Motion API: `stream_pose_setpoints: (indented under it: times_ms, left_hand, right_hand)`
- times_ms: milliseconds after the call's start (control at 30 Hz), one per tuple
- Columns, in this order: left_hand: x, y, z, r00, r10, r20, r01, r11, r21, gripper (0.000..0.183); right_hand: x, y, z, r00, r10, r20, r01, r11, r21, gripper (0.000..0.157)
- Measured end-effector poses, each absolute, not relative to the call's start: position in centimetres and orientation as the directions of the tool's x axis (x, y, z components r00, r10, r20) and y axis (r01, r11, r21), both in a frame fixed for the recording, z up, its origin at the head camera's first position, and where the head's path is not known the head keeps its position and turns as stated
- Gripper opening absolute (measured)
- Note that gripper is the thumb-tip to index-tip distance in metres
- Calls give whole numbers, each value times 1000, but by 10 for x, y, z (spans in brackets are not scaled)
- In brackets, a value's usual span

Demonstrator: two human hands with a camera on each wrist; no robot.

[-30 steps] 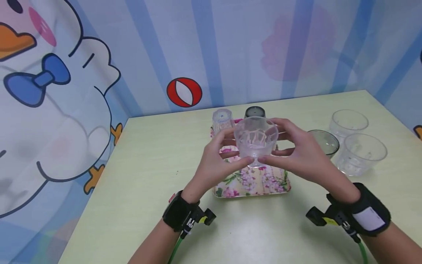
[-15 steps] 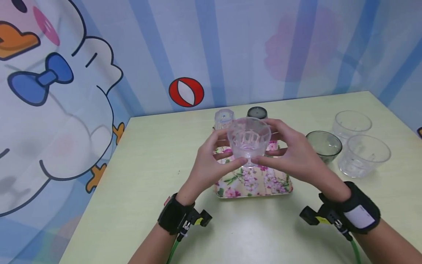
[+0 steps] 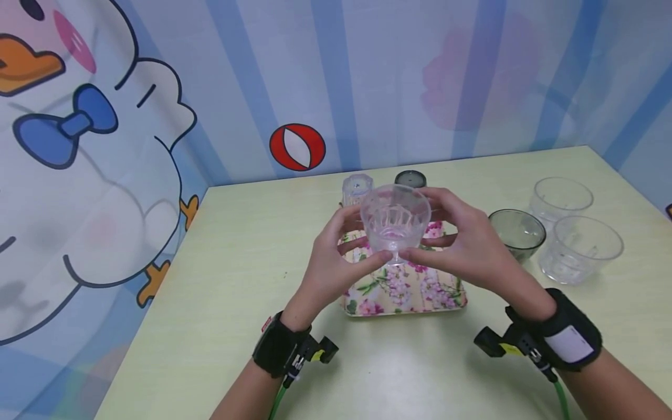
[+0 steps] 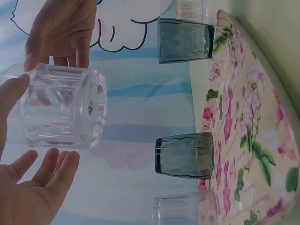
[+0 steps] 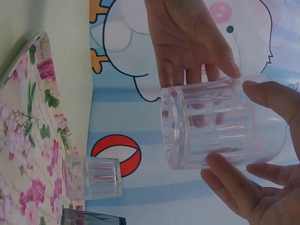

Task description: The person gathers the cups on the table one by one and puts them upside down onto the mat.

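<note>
Raised over a floral tray (image 3: 391, 303) is a clear fluted cup (image 3: 395, 219), upright with its wide mouth on top. My left hand (image 3: 333, 254) grips it from the left and my right hand (image 3: 462, 242) from the right. Both thumbs press its near side close together, while the other fingers reach around the sides. In the right wrist view the cup's thick base (image 5: 173, 129) shows, turned toward the tray. On the tray's far part stand an upside-down clear cup (image 3: 357, 188) and an upside-down smoky grey cup (image 4: 184, 155); the held cup and hands partly hide that area in the head view.
To the right of the tray, an upright smoky cup (image 3: 517, 233) and two upright clear cups (image 3: 577, 251) stand on the pale table (image 3: 252, 262). A cartoon-printed wall (image 3: 367, 87) borders the table at the back and left.
Both hands have carried the clear cup slightly to the left over the tray, then raised it a little. The grip and the other cups stay the same.
</note>
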State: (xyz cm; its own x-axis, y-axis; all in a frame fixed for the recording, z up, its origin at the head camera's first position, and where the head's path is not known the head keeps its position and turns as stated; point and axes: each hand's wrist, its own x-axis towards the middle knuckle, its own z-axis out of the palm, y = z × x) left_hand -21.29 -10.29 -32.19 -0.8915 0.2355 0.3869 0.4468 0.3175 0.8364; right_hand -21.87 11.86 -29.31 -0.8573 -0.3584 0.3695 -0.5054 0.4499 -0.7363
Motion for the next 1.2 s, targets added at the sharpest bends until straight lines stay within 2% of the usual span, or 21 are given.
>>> stream_pose_setpoints:
  times_ms: [367,567,867,1200]
  left_hand:
    - [-219,-97,-339,-903,320,286,389,327,862,91]
    - [-221,-95,-344,-901,334,279,386,316,867,98]
    - [-221,-95,-345,-907,318,274,375,320,870,89]
    - [-220,-99,-338,-884,295,363,446,299,844,86]
  right_hand:
    - [-217,117,-290,-858,-355,371,-502,429,-751,79]
    - [-216,115,-289,-858,-363,364,-497,405,-767,78]
    - [-216,115,-291,-853,-372,366,-501,388,-774,78]
    - [-217,117,-289,-839,-381,388,-519,353,-778,74]
